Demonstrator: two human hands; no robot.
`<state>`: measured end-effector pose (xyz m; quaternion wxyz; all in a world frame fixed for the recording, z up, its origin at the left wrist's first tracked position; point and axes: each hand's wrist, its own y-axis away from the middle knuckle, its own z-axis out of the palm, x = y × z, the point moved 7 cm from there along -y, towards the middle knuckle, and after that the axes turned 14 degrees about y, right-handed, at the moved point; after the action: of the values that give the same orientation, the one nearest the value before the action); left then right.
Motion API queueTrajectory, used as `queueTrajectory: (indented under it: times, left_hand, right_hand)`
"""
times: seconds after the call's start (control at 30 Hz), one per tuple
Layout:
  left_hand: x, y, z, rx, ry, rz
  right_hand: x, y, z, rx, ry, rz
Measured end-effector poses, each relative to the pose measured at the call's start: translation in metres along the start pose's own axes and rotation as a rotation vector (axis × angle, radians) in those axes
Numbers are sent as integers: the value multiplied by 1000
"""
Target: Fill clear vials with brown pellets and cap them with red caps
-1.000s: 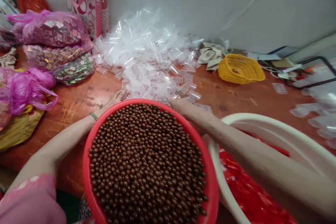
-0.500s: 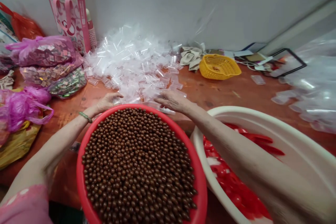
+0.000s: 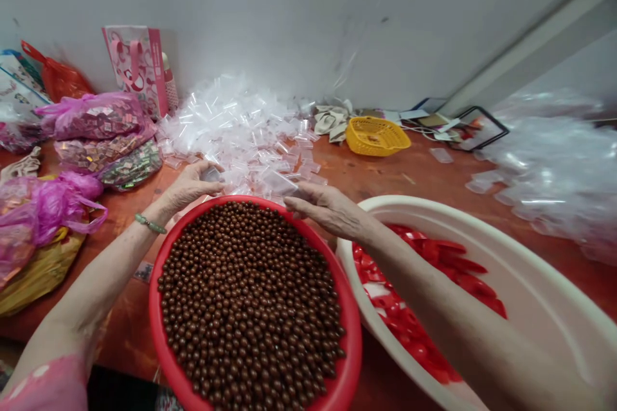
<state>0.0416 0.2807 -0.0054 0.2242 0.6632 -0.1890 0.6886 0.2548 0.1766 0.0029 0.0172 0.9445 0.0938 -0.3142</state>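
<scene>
Left hand (image 3: 193,185) and right hand (image 3: 332,209) each grip a clear plastic case (image 3: 278,183) by red tub's (image 3: 351,334) far rim, glossy round balls (image 3: 250,302) inside tub.

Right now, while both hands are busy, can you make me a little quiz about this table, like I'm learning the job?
1. What fills the red tub?
2. True or false: the yellow basket sits to the right of the big clear pile.
3. Which of the hands is nearer the white tub: A, left, or B, right?

Key:
1. Small round brown balls.
2. True.
3. B, the right hand.
</scene>
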Motion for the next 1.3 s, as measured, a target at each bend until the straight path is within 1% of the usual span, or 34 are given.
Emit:
queueTrajectory:
  times: [0.07,0.13,0.23,0.3,0.33,0.37,0.4,0.47,0.5,0.53,0.57,0.67,0.73,0.83,0.93,1.0,1.07,1.13,1.2,1.3]
  left_hand:
    - [10,13,16,-20,85,13]
    - [15,29,34,-79,66,7]
    - [15,54,61,-216,-159,38]
    - [12,69,73,-282,-329,109]
    - [11,75,78,-293,-389,156]
    - [11,79,80,-280,-429,206]
    - [12,83,80,-243,-456,247]
    - [17,86,76,-130,-497,315]
    - [21,87,76,-97,-527,335]
    - [25,88,78,-99,-560,351]
    - [28,89,83,-140,-589,362]
    - [35,93,102,-320,-647,369]
    - [36,98,109,-389,-691,351]
    - [33,108,107,-403,-758,336]
    - [34,119,92,-330,-787,323]
    - [34,127,85,-312,-791,306]
    - [33,135,81,-316,-786,311]
    - [31,143,80,-316,-797,330]
    - [28,148,78,-291,-854,343]
    - [20,154,75,-238,-1053,312]
  right_hand:
    - [-11,9,2,-2,24,-14]
    - [-22,17,7,-19,54,-32]
    - [-31,28,12,-34,85,-52]
    - [-31,34,16,-52,91,-49]
    - [-30,36,19,-61,97,-44]
    - [-30,39,21,-67,110,-40]
    - [-29,41,23,-71,130,-40]
    - [-31,43,25,-66,185,-56]
    - [-33,44,26,-62,217,-71]
    - [-37,45,27,-63,250,-90]
    - [-41,45,27,-60,279,-111]
    - [-57,48,24,-52,348,-173]
    - [-64,53,22,-70,395,-194]
    - [-63,66,15,-91,436,-179]
    - [-54,81,5,-31,400,-146]
    - [-46,87,4,-20,378,-108]
    - [-39,90,8,-33,363,-83]
    - [-37,89,12,-42,343,-102]
    - [-38,88,13,-31,329,-147]
    - [-41,86,10,-37,374,-186]
